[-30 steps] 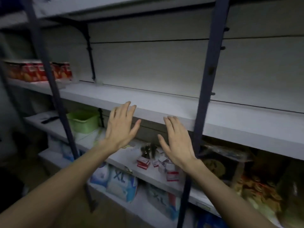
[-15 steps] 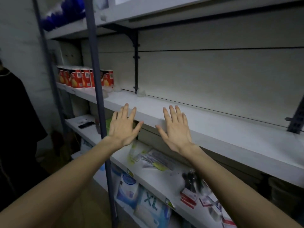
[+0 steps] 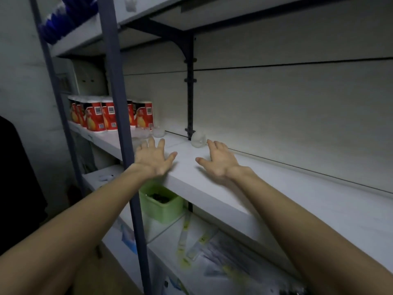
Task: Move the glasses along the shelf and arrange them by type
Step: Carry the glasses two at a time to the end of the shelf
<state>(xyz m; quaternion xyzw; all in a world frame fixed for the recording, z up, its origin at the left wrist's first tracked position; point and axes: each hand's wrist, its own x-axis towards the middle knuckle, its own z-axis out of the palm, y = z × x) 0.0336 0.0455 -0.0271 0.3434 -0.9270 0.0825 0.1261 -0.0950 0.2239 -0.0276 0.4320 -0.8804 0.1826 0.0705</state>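
Your left hand (image 3: pixel 154 159) and right hand (image 3: pixel 217 160) are both stretched out flat over the front edge of the white shelf (image 3: pixel 276 194), fingers spread, holding nothing. You are in the reach, before any glass has been picked up. The right fingertips (image 3: pixel 210 142) sit just beside a single clear glass (image 3: pixel 198 140) standing near the back edge, by the dark bracket post (image 3: pixel 190 99); whether they touch it I cannot tell. Past your left hand, more small glasses (image 3: pixel 148 132) cluster toward the shelf's left end, in front of the red packets (image 3: pixel 110 116). They are faint and blurred, so their types are hard to read.

Next, you will likely need to curl the right hand round the lone glass and carry it left to its matching kind. Clear glass in dim light is easy to misjudge, so close on it gently and lift clear before sliding it past the others.
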